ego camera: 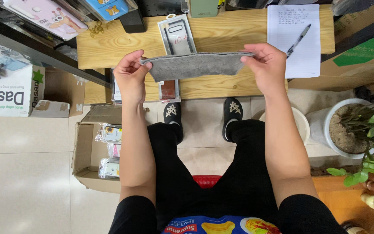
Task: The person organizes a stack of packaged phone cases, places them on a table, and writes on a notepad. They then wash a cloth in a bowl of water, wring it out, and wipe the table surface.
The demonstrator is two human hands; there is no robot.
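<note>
Your left hand (130,71) and your right hand (267,65) each pinch one end of a grey cloth (195,65), fingers curled closed on its upper corners, so that it hangs stretched flat between them. You hold the cloth just above the near edge of the wooden table (122,43), and everything else sits around that table. On its top, behind the cloth, lies a clear phone case in its packet (176,34), partly hidden by the cloth; toward the table's right end rests a sheet of written paper (293,30) with a pen (298,40) lying across it. Below the table's near edge, your two black slippers (232,115) stand on the tiled floor. To the table's lower left, an open cardboard box (87,151) holds more packed cases, and to its lower right stands a white plant pot (332,125) with soil and green leaves.
</note>
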